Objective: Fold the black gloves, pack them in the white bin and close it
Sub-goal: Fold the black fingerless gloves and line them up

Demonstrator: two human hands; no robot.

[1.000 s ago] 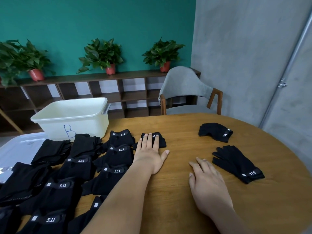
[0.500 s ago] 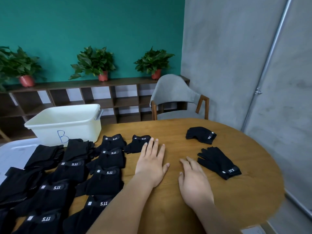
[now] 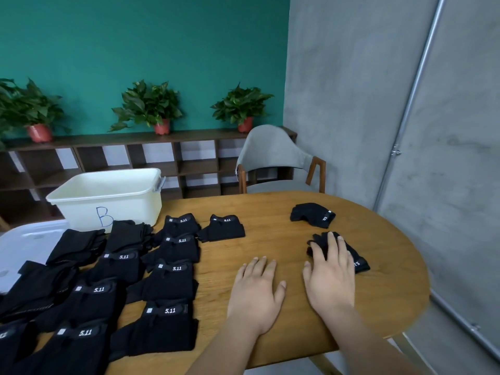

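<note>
Several folded black gloves point(image 3: 167, 282) with "5.11" labels lie in rows on the left half of the round wooden table point(image 3: 270, 234). One folded pair point(image 3: 224, 228) sits at the right end of the back row. An unfolded black glove pair point(image 3: 357, 255) lies on the right side, and my right hand point(image 3: 328, 277) rests flat with its straight fingers on it. Another black pair point(image 3: 312, 215) lies behind it. Flat on the bare wood, my left hand point(image 3: 257, 290) touches no glove. The open white bin point(image 3: 108, 196), marked "B", stands at the back left.
The bin's translucent lid point(image 3: 27, 244) lies flat at the left, partly under the gloves. A grey chair point(image 3: 273, 161) stands behind the table. A low shelf with potted plants point(image 3: 147, 106) lines the green wall. A grey wall is close on the right.
My left hand slid back from the folded pair at the back row and now lies on bare wood. My right hand moved right and forward onto the unfolded glove pair. The view turned right.
</note>
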